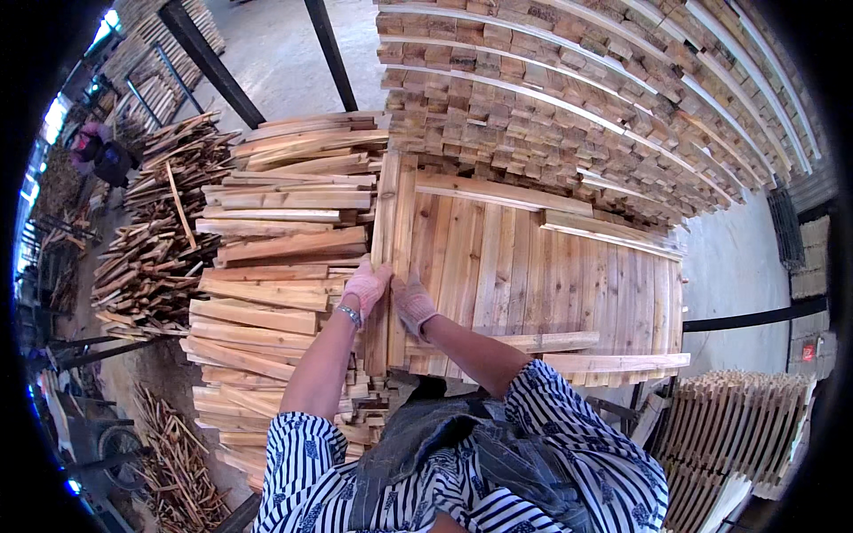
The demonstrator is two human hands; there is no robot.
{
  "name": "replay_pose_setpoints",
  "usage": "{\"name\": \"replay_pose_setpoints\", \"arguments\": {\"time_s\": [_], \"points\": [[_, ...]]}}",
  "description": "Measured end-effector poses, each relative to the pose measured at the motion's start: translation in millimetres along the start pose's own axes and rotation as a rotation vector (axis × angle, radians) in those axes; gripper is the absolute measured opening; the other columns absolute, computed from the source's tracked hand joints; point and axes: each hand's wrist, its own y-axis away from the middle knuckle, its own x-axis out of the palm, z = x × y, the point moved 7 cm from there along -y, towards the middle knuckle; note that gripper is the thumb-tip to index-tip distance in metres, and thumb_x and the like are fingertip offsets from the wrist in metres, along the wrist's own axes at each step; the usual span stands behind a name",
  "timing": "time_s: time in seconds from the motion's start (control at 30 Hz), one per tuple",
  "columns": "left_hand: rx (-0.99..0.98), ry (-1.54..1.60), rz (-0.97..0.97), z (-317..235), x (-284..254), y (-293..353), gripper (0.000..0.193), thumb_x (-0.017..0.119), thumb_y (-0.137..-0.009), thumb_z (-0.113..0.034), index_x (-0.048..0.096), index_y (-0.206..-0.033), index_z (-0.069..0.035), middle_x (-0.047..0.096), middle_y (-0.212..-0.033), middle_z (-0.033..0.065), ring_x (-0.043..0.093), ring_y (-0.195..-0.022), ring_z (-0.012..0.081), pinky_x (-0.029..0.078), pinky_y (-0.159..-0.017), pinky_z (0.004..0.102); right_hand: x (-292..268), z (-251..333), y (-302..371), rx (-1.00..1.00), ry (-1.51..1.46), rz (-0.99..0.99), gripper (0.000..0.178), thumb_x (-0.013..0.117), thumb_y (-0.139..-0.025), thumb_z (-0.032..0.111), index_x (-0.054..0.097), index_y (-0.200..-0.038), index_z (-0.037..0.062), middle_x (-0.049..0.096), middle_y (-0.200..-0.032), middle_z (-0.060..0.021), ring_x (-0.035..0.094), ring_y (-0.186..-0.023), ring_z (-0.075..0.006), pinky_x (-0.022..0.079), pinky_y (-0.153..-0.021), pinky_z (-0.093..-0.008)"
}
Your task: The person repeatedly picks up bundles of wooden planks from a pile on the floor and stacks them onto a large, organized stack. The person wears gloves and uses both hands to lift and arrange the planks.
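My left hand (366, 288), in a pinkish knit glove, closes on the outer edge of a long wooden board (384, 213). Close beside it, my right hand (414, 305), also gloved, grips the other side at a second narrow board (404, 200). These boards lie side by side, pointing away from me, along the left end of a layer of planks (506, 266) set edge to edge. The undersides of both hands are hidden. Loose strips, including one near strip (542, 342) and one far strip (506, 194), lie across the planks.
A stack of short boards (275, 244) stands at my left, with heaps of scrap sticks (155, 249) beyond. A tall stack of timber (533, 115) rises at the far side. More stacked wood (737, 417) stands at right. Dark metal bars (755, 315) stick out nearby.
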Motion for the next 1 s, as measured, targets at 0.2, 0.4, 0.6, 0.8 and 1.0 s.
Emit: {"name": "replay_pose_setpoints", "arguments": {"time_s": [0.2, 0.4, 0.6, 0.8, 1.0], "points": [[-0.042, 0.016, 0.019, 8, -1, -18, 0.067, 0.060, -0.095, -0.036, 0.043, -0.144, 0.006, 0.061, -0.135, 0.0266, 0.059, -0.127, 0.0360, 0.045, -0.107, 0.0410, -21, -18, 15, 0.493, -0.481, 0.089, 0.065, 0.051, -0.102, 0.040, 0.027, -0.148, 0.0007, 0.063, -0.116, -0.0399, 0.063, -0.107, -0.0558, 0.052, -0.090, -0.0552], [0.012, -0.025, -0.003, 9, -1, -50, 0.071, 0.058, -0.093, -0.042, 0.040, -0.144, 0.005, 0.061, -0.133, 0.0310, 0.059, -0.127, 0.0418, 0.046, -0.106, 0.0441, -36, -9, -5, 0.437, -0.561, 0.020, 0.053, 0.059, -0.099, 0.029, 0.044, -0.141, 0.0009, 0.064, -0.126, -0.0291, 0.063, -0.117, -0.0428, 0.051, -0.096, -0.0463], [0.103, 0.034, -0.002, 7, 0, -49, 0.072, 0.061, -0.094, -0.044, 0.044, -0.144, 0.005, 0.062, -0.130, 0.0320, 0.060, -0.125, 0.0429, 0.048, -0.105, 0.0450, -51, -1, -3, 0.490, -0.654, 0.053, 0.039, 0.055, -0.101, 0.020, 0.048, -0.134, 0.0006, 0.065, -0.113, -0.0208, 0.066, -0.100, -0.0339, 0.055, -0.084, -0.0478], [0.128, -0.168, -0.054, 10, 11, -56, 0.066, 0.062, -0.087, -0.031, 0.047, -0.147, -0.006, 0.070, -0.119, 0.0247, 0.069, -0.113, 0.0323, 0.058, -0.090, 0.0442, -31, -10, -5, 0.567, -1.013, 0.243, 0.029, 0.061, -0.102, 0.022, 0.055, -0.128, 0.0098, 0.066, -0.110, -0.0075, 0.066, -0.100, -0.0206, 0.060, -0.081, -0.0387], [0.105, -0.229, -0.013, 10, 17, -67, 0.072, 0.066, -0.085, -0.028, 0.041, -0.148, 0.000, 0.061, -0.134, 0.0195, 0.062, -0.121, 0.0329, 0.053, -0.094, 0.0524, -20, -5, -9, 0.467, -1.301, 0.522, 0.024, 0.060, -0.103, 0.023, 0.059, -0.124, 0.0122, 0.067, -0.109, -0.0033, 0.068, -0.095, -0.0222, 0.061, -0.088, -0.0408]]}}
